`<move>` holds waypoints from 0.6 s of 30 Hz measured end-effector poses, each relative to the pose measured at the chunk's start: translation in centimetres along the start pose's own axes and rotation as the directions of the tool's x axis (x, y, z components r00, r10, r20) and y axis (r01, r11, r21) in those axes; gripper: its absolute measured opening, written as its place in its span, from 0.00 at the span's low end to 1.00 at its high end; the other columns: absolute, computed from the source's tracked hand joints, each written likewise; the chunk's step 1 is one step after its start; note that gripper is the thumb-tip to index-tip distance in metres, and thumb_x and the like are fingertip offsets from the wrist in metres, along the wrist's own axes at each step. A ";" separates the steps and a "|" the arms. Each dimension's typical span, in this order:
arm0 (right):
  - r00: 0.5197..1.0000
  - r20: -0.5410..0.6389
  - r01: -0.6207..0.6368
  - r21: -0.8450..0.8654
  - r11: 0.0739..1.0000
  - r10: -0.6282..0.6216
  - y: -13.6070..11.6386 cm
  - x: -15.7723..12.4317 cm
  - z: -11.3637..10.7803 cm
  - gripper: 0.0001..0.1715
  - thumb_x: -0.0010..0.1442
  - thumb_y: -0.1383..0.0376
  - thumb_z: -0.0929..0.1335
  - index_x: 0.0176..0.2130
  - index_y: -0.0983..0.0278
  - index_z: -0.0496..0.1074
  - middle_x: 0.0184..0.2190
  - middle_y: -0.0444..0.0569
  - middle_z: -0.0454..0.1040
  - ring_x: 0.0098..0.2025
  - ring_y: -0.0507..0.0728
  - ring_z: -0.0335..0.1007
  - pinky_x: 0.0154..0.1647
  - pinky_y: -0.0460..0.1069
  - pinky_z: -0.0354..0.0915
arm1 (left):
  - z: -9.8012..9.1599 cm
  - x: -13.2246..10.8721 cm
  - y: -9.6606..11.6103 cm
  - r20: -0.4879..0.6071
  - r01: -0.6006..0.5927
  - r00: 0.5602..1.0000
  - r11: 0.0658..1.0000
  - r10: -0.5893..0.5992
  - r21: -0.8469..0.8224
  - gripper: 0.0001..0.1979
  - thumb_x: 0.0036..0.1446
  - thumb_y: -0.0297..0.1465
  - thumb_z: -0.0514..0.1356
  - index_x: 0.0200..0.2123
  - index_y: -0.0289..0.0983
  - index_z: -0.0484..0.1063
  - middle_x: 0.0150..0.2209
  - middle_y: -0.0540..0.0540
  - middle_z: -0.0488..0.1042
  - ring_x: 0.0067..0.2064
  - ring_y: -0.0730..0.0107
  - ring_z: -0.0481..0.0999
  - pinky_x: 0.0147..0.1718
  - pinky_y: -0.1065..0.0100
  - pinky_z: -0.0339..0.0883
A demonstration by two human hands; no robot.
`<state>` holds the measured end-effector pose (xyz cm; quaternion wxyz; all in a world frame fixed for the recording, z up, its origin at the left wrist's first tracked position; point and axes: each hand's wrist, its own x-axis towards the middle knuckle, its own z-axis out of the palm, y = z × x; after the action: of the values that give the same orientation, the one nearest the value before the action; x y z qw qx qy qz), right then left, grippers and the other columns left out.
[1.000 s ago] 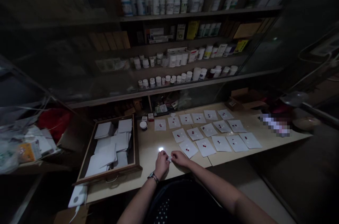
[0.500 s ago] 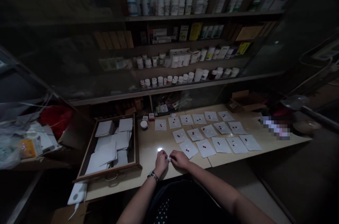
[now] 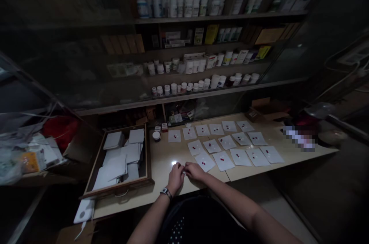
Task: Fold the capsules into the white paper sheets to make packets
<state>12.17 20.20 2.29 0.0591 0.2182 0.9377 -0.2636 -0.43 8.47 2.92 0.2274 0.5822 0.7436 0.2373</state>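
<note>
My left hand [image 3: 176, 179], with a banded watch at its wrist, and my right hand [image 3: 195, 171] meet over the front of the table. Between their fingertips is a small white folded paper [image 3: 184, 173], mostly hidden by the fingers; both hands pinch it. To the right of my hands, several white paper squares [image 3: 208, 166] lie flat in rows. Small dark red and white pills [image 3: 203, 163] sit on these squares.
At the left, a wooden drawer [image 3: 149, 159] holds stacks of white paper. A white-lidded jar [image 3: 156, 136] and small boxes [image 3: 164, 127] stand behind it. An open cardboard box [image 3: 266, 109] sits at the back right. Shelves of medicine bottles [image 3: 188, 7] rise behind the table.
My fingertips have drawn closer together around the small white paper, and less of it shows. The papers and pills on the table have stayed in place.
</note>
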 end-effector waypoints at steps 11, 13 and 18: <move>0.998 -0.065 -0.020 0.038 0.999 0.022 0.2 -0.9 1.0 0.10 0.61 0.66 0.64 0.38 0.64 0.75 0.40 0.51 0.73 0.38 0.55 0.68 0.39 0.47 0.59 | -0.8 1.0 0.4 0.212 -0.002 0.977 0.996 -0.017 0.090 0.09 0.60 0.28 0.53 0.35 0.39 0.74 0.45 0.44 0.66 0.51 0.63 0.64 0.49 0.68 0.58; 0.998 -0.060 -0.019 0.051 0.999 0.022 0.3 -0.8 1.0 0.10 0.61 0.65 0.65 0.38 0.64 0.75 0.40 0.51 0.73 0.38 0.55 0.68 0.39 0.47 0.59 | -0.7 1.2 0.4 0.208 -0.010 0.978 0.998 -0.004 0.068 0.08 0.59 0.28 0.54 0.35 0.39 0.74 0.44 0.45 0.67 0.50 0.63 0.65 0.49 0.68 0.58; 0.998 -0.059 -0.033 0.074 0.997 0.037 0.2 -0.7 0.8 0.10 0.62 0.65 0.64 0.38 0.65 0.75 0.40 0.52 0.73 0.39 0.56 0.68 0.40 0.47 0.59 | -0.1 1.9 0.5 0.159 0.110 0.981 0.994 -0.111 0.016 0.04 0.57 0.27 0.57 0.32 0.36 0.72 0.42 0.43 0.68 0.46 0.64 0.68 0.47 0.69 0.60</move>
<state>12.86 19.67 1.62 0.0272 0.2447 0.9248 -0.2900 -0.56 10.44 3.16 0.2967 0.5579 0.7552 0.1742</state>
